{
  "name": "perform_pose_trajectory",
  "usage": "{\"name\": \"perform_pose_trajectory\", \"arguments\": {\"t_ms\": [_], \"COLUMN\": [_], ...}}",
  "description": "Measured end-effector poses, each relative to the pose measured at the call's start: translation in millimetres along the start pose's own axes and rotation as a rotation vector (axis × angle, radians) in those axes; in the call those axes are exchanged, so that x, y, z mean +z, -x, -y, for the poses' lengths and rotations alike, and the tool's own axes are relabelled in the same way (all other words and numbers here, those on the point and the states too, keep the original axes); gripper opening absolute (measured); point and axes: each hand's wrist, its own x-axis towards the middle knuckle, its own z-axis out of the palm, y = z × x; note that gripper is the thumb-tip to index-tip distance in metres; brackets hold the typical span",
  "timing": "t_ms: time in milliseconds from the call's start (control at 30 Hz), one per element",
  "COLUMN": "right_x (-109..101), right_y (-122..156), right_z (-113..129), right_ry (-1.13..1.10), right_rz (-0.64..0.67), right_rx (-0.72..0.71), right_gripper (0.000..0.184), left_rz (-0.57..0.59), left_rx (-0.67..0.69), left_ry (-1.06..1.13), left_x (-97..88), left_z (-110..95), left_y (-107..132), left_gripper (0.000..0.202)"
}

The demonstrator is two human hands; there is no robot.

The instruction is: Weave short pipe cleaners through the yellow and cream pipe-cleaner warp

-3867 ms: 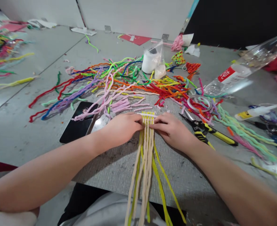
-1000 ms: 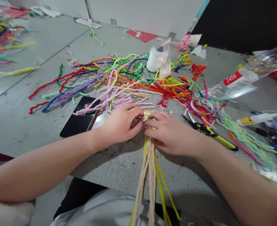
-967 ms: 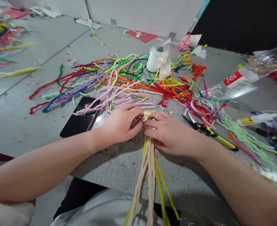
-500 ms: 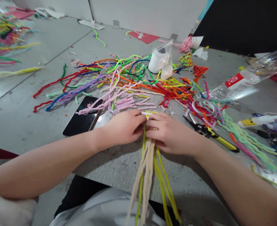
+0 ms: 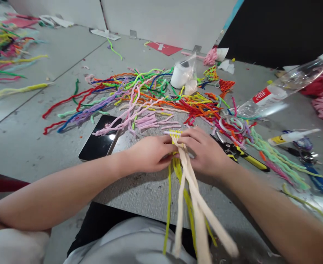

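Observation:
Between my hands is a half-woven strip of pipe cleaners, its yellow strands looped over a pale crosspiece point(image 5: 173, 133) at the top. My left hand point(image 5: 153, 152) pinches the strip from the left, fingertips on the yellow pipe cleaners point(image 5: 169, 209). From the right, the curled fingers of my right hand point(image 5: 204, 148) grip the cream pipe cleaners point(image 5: 196, 194) just below the crosspiece. Their long loose ends hang toward my lap, cream over yellow. The fingertips partly hide the woven part.
Loose colourful pipe cleaners point(image 5: 139, 91) lie beyond my hands. A phone point(image 5: 95, 141) is at left. To the right are yellow-black pliers point(image 5: 249, 160), a tape roll point(image 5: 231, 125), a glue bottle point(image 5: 293, 137) and a plastic bottle point(image 5: 288, 86) on its side. A white spool point(image 5: 179, 75) stands behind.
The cream pipe cleaners have swung to the right and now lie across the yellow ones. Both hands have shifted slightly right, and the view has turned a little.

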Motion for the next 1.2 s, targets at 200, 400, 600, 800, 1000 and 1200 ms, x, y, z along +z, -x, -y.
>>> {"name": "perform_pose_trajectory", "arguments": {"t_ms": [200,400,600,800,1000,1200], "right_x": [13.8,15.5,17.3,9.9,10.7,21.4], "right_y": [22.6,28.0,33.3,36.5,32.4,33.6], "right_z": [12.8,14.2,6.3,3.2,-8.1,-13.3], "right_ry": [-0.077,-0.089,-0.007,-0.006,-0.213,-0.194], "right_rz": [-0.115,-0.009,0.030,0.131,-0.002,-0.111], "right_rx": [0.371,0.130,0.118,0.089,-0.063,0.077], "right_gripper": [0.049,0.028,0.025,0.037,0.014,0.015], "left_rz": [0.082,0.157,0.120,0.119,0.145,0.152], "left_rx": [0.076,0.017,-0.044,-0.043,-0.021,-0.030], "left_ry": [-0.082,-0.197,-0.177,-0.161,-0.174,-0.211], "left_x": [0.3,0.7,5.1,5.3,2.8,3.2], "left_z": [2.1,-3.1,-4.1,-2.8,-2.8,-2.9], "left_y": [1.9,2.1,1.9,3.8,3.6,2.6], "left_gripper": [0.038,0.036,0.030,0.033,0.028,0.028]}}
